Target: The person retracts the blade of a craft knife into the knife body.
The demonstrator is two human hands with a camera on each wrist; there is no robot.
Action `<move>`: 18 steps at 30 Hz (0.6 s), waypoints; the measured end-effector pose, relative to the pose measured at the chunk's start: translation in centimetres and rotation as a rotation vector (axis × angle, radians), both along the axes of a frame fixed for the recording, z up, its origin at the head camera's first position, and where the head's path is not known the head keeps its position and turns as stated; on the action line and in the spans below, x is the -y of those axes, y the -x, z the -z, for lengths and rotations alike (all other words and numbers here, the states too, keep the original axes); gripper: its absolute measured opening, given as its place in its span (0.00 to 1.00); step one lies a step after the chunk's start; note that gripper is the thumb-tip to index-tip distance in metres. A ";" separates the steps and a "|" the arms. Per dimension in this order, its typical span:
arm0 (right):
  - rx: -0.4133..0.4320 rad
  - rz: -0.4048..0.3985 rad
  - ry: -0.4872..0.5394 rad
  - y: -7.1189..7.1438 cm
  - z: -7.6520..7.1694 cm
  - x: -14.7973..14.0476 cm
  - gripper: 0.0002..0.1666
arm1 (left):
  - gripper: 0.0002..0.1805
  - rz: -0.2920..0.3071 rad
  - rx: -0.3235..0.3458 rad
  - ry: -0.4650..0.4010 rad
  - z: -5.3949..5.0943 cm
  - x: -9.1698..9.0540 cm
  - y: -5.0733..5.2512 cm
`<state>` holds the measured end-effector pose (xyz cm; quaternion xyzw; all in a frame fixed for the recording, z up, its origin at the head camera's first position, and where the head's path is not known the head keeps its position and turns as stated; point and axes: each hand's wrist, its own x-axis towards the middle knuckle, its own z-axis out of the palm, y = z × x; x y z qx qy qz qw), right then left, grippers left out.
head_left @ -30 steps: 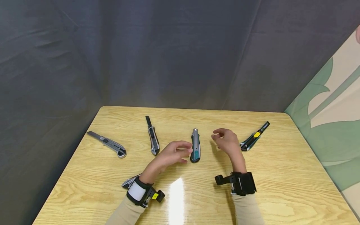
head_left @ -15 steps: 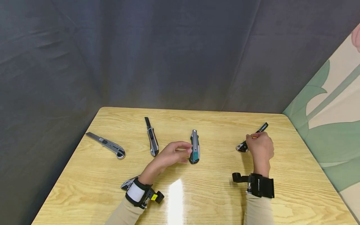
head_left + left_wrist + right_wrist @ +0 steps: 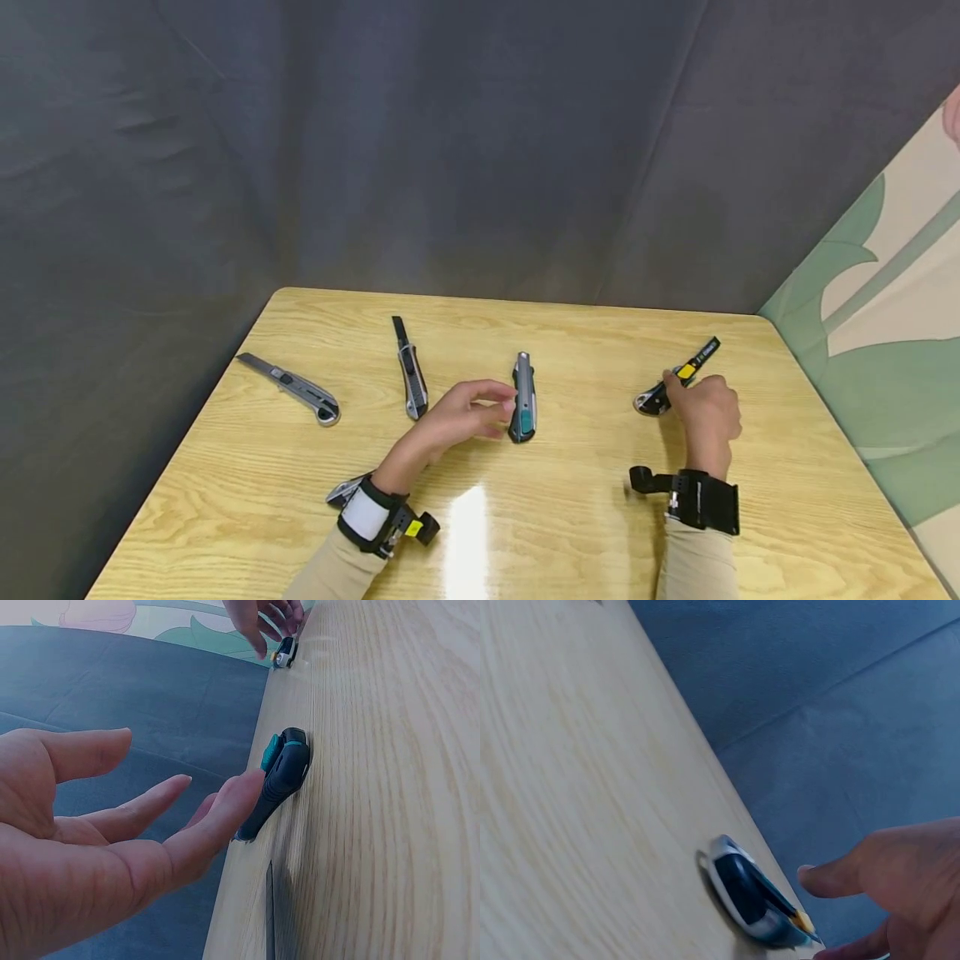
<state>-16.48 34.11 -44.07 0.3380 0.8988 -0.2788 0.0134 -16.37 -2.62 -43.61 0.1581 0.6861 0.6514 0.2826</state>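
Observation:
In the head view a grey utility knife with a teal slider (image 3: pixel 524 398) lies at mid-table. My left hand (image 3: pixel 467 412) hovers just left of it, fingers relaxed and apart, holding nothing. The left wrist view shows a gap between thumb and fingers, with that knife's dark end (image 3: pixel 285 766) beyond the fingertips. On the right lies a black utility knife with a yellow slider (image 3: pixel 686 372). My right hand (image 3: pixel 703 414) is close beside it, thumb and fingers spread loosely about it. In the right wrist view the thumb (image 3: pixel 832 877) stands apart from this knife (image 3: pixel 742 889).
Two more utility knives lie at the left: a silver one (image 3: pixel 296 390) and a black-and-grey one (image 3: pixel 411 371). Another knife (image 3: pixel 343 490) is partly hidden under my left wrist. A dark curtain (image 3: pixel 480 150) hangs behind the wooden table (image 3: pixel 570 533).
My right hand has moved right from mid-table to the yellow-slider knife, covered its slider, then drawn slightly back so the slider shows again. The left hand has stayed in place.

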 end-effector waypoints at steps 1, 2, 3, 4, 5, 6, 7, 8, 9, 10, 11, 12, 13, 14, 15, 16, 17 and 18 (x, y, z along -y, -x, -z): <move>0.009 -0.001 -0.015 0.1 0.2 0.0 0.48 | 0.26 0.002 0.002 -0.002 0.1 -0.1 0.0; 0.018 -0.004 -0.031 0.2 0.3 0.1 0.48 | 0.25 0.005 0.005 -0.003 0.2 -0.2 -0.1; 0.023 -0.005 -0.042 0.3 0.5 0.1 0.47 | 0.25 0.009 0.004 -0.005 0.3 -0.3 -0.1; 0.025 -0.006 -0.050 0.3 0.7 0.1 0.47 | 0.25 0.010 0.005 -0.005 0.3 -0.3 -0.2; 0.028 -0.007 -0.056 0.3 0.9 0.2 0.46 | 0.25 0.010 0.004 -0.005 0.4 -0.4 -0.2; 0.028 -0.008 -0.059 0.4 1.0 0.2 0.45 | 0.25 0.008 0.005 -0.004 0.4 -0.5 -0.2; 0.030 -0.009 -0.064 0.4 1.1 0.2 0.44 | 0.24 0.006 0.006 -0.001 0.4 -0.5 -0.3; 0.028 -0.010 -0.067 0.4 1.2 0.2 0.43 | 0.24 0.004 0.004 0.002 0.4 -0.6 -0.3; 0.027 -0.008 -0.067 0.5 1.3 0.2 0.40 | 0.24 0.001 0.004 0.006 0.4 -0.6 -0.3; 0.026 -0.008 -0.070 0.6 1.3 0.2 0.38 | 0.23 -0.002 0.003 0.008 0.4 -0.6 -0.3; 0.026 -0.013 -0.073 0.7 1.3 0.2 0.36 | 0.23 -0.006 0.004 0.011 0.4 -0.6 -0.3; 0.025 -0.019 -0.077 0.8 1.2 0.2 0.33 | 0.23 -0.010 0.004 0.014 0.4 -0.6 -0.2; 0.024 -0.026 -0.077 1.0 1.1 0.2 0.32 | 0.23 -0.011 0.006 0.016 0.4 -0.6 -0.2; 0.022 -0.033 -0.073 1.1 0.9 0.2 0.30 | 0.23 -0.011 0.005 0.019 0.4 -0.6 -0.2; 0.023 -0.037 -0.067 1.1 0.8 0.2 0.29 | 0.23 -0.011 0.006 0.020 0.3 -0.5 -0.2; 0.023 -0.042 -0.062 1.2 0.7 0.2 0.29 | 0.23 -0.010 0.005 0.022 0.3 -0.5 -0.1; 0.023 -0.045 -0.053 1.3 0.5 0.2 0.29 | 0.24 -0.011 0.004 0.024 0.3 -0.5 -0.1; 0.021 -0.045 -0.044 1.3 0.4 0.1 0.29 | 0.24 -0.011 0.002 0.024 0.3 -0.5 -0.1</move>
